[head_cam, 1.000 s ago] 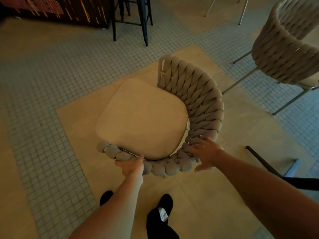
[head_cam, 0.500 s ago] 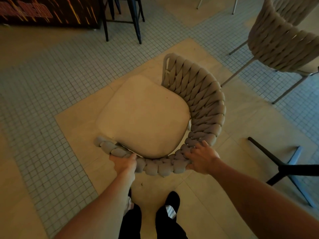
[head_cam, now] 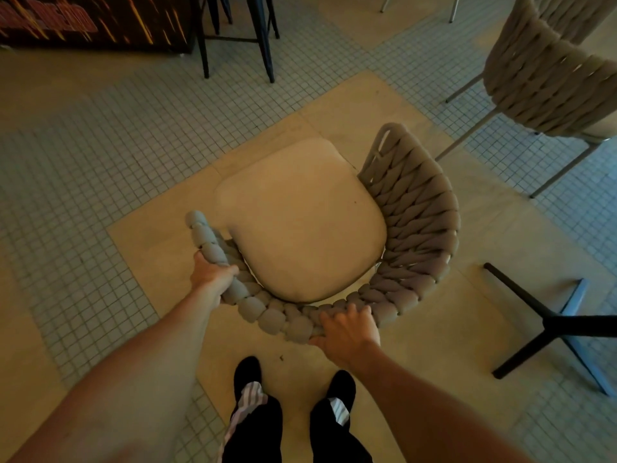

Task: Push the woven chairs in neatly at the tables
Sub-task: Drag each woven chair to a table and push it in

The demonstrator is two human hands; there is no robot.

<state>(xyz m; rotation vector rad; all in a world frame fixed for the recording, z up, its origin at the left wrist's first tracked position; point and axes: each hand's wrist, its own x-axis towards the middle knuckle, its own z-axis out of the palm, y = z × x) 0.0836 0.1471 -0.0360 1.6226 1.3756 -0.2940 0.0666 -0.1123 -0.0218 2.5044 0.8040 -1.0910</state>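
Note:
A woven chair (head_cam: 417,228) with a beige seat cushion stands on the floor just in front of my feet, its curved braided backrest toward me. My left hand (head_cam: 212,274) grips the left end of the backrest rim. My right hand (head_cam: 349,330) is closed over the rim at the back right. A second woven chair (head_cam: 547,81) stands at the upper right with its back toward me.
A black cross-shaped table base (head_cam: 547,324) lies on the floor to the right of the chair. Black stool legs (head_cam: 263,38) and a dark patterned counter front (head_cam: 93,21) are at the top left. The floor mixes small tiles and beige slabs.
The chair has turned clockwise and sits more to the right in view. Both hands stay on the backrest, and my feet have stepped forward.

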